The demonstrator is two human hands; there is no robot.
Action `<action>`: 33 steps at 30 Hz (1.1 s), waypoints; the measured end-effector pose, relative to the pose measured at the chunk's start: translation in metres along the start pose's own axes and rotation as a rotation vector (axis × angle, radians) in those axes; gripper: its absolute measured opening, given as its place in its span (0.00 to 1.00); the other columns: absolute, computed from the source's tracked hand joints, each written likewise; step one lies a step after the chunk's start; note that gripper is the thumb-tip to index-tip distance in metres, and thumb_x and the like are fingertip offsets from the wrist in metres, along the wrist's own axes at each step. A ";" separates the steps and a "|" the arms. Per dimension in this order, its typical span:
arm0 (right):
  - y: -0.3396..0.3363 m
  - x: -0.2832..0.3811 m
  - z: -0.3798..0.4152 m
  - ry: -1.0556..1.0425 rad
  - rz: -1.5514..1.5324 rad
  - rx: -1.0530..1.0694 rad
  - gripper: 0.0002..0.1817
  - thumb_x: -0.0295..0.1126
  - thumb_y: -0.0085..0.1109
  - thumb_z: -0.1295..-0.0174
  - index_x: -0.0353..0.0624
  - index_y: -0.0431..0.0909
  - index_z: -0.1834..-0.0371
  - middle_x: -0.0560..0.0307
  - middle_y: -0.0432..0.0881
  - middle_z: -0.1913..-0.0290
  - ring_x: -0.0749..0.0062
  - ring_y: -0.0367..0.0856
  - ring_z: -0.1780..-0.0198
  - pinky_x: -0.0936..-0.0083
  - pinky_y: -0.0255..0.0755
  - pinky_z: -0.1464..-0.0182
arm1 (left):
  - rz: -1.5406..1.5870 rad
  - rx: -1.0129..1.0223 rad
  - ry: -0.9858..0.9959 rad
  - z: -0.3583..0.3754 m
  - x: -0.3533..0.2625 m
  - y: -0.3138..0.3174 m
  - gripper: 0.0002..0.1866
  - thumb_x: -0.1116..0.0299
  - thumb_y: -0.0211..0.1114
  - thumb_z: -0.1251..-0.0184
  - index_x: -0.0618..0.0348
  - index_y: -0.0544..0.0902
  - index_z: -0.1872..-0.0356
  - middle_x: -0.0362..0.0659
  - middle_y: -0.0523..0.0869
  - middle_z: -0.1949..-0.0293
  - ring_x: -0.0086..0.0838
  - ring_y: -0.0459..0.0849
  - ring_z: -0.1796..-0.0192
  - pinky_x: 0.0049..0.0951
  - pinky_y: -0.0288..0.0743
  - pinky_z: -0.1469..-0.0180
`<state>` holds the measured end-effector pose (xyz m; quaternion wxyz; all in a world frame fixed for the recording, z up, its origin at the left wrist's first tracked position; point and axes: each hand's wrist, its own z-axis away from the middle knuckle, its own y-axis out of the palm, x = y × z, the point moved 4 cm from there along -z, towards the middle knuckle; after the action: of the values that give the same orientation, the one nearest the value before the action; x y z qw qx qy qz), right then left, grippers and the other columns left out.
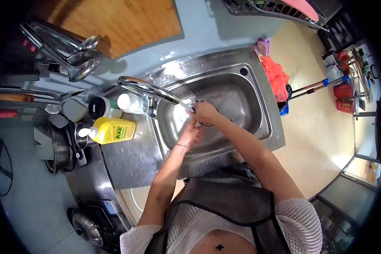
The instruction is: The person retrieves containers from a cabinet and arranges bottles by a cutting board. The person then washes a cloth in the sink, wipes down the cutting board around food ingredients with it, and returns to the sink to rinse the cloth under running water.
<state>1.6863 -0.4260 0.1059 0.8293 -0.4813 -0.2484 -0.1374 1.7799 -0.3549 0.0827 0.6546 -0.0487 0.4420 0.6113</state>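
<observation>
Both hands are over the steel sink (245,101), under the curved chrome faucet (152,89). A pale stream comes from the faucet's tip and meets my right hand (205,113), whose fingers are curled and mostly hidden from above. Just below it and to its left, my left hand (192,133) is closed, with its fingertips close to the right hand. A small whitish bit shows between the hands; I cannot make out what it is. Dark curved edges show around my right hand, perhaps the drain.
Left of the sink stand a yellow AXE soap bottle (114,130), a white bottle (131,103) and a dark-lidded jar (102,108). Ladles (82,63) hang beside a wooden board (127,25). A red plastic bag (275,78) hangs at the sink's right end.
</observation>
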 end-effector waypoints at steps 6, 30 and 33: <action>-0.006 -0.028 -0.026 0.135 -0.206 -0.177 0.25 0.47 0.54 0.50 0.28 0.77 0.74 0.37 0.78 0.70 0.47 0.77 0.64 0.63 0.70 0.60 | -0.189 -0.155 0.362 -0.022 0.008 -0.002 0.20 0.70 0.49 0.35 0.53 0.59 0.42 0.38 0.73 0.72 0.22 0.72 0.71 0.21 0.66 0.72; 0.029 -0.023 0.052 0.003 -0.670 -0.478 0.27 0.37 0.64 0.57 0.36 0.64 0.57 0.44 0.67 0.58 0.50 0.67 0.58 0.66 0.64 0.54 | 0.176 -0.468 0.265 -0.021 -0.021 -0.043 0.24 0.49 0.45 0.35 0.63 0.75 0.59 0.40 0.79 0.71 0.26 0.76 0.71 0.22 0.70 0.70; 0.012 0.008 0.051 -0.368 -0.423 -0.648 0.26 0.38 0.57 0.49 0.36 0.59 0.50 0.44 0.63 0.54 0.51 0.67 0.57 0.64 0.66 0.56 | -0.246 -0.456 0.431 -0.024 -0.017 -0.042 0.16 0.60 0.48 0.36 0.62 0.76 0.61 0.40 0.79 0.71 0.26 0.76 0.71 0.25 0.71 0.71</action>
<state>1.6845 -0.3755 0.1232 0.5307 -0.6720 -0.4294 -0.2872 1.8053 -0.3927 0.0584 0.5873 -0.3750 0.4128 0.5866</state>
